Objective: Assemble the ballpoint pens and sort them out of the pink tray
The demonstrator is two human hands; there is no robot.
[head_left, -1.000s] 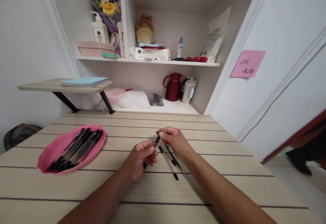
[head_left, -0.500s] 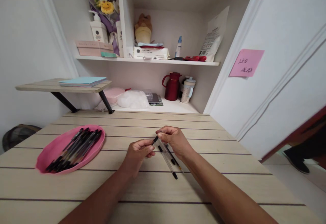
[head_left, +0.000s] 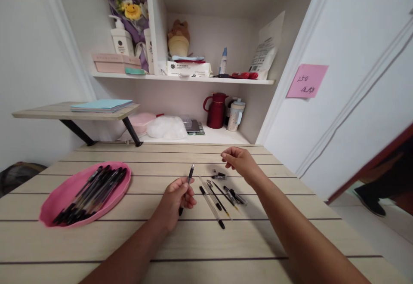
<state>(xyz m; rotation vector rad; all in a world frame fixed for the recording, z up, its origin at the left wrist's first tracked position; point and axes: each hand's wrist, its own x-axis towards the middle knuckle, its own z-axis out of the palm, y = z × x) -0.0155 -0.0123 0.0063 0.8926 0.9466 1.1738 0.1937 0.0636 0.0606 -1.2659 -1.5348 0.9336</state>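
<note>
My left hand (head_left: 177,196) is closed around a pen (head_left: 190,173) with a black grip; its tip points up and away, and its dark lower end shows below the fingers. Higher up and to the right, my right hand (head_left: 238,159) hovers over the table with thumb and fingertips pinched. Anything between those fingertips is too small to make out. Between and below the hands lie clear pen barrels (head_left: 212,206) with black ends, thin ink refills (head_left: 222,196), several black pen caps (head_left: 238,197) and small black pen parts (head_left: 219,176).
A pink tray (head_left: 121,191) full of black pens (head_left: 93,193) stands at the left of the slatted table (head_left: 180,249). Behind it, a small raised shelf (head_left: 41,111) carries blue paper (head_left: 103,104). A red jug (head_left: 216,111) and a cup (head_left: 236,115) stand in the back cabinet.
My hands have parted: the right has moved up and right, away from the pen. The pen in my left hand has tilted more upright, and pen parts formerly hidden now show.
</note>
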